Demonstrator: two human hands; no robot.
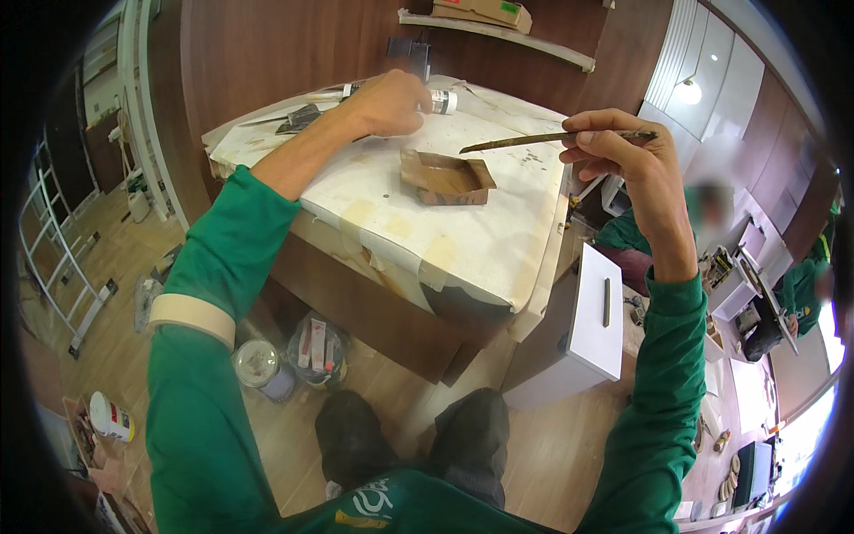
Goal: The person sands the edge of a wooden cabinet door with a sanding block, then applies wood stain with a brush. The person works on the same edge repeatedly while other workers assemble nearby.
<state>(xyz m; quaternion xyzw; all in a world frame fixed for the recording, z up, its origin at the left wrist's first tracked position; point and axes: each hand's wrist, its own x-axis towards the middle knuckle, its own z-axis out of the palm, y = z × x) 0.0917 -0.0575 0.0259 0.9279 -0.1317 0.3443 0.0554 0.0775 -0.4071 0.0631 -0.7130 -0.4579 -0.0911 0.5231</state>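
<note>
My right hand [623, 153] pinches a thin brown-stained paintbrush [525, 141] between thumb and fingers. It is held nearly level above the right part of a cloth-covered top, its narrow tip to the left. Below the tip sits a small open cardboard tray [454, 181], brown-stained inside. At the far side of the top, my left hand [396, 105] is closed, fingers curled down; what they grip is hidden. A white container with a dark label [442, 101] lies right beside its fingers. A dark flat brush-like thing [301, 119] rests left of that forearm.
The stained cover [356, 191] drapes over a brown cabinet. A white drawer unit [592, 311] stands at right. Two buckets [265, 369] are on the floor by my feet, a ladder [67, 240] at far left. A shelf [498, 36] juts above. Two people in green are at right.
</note>
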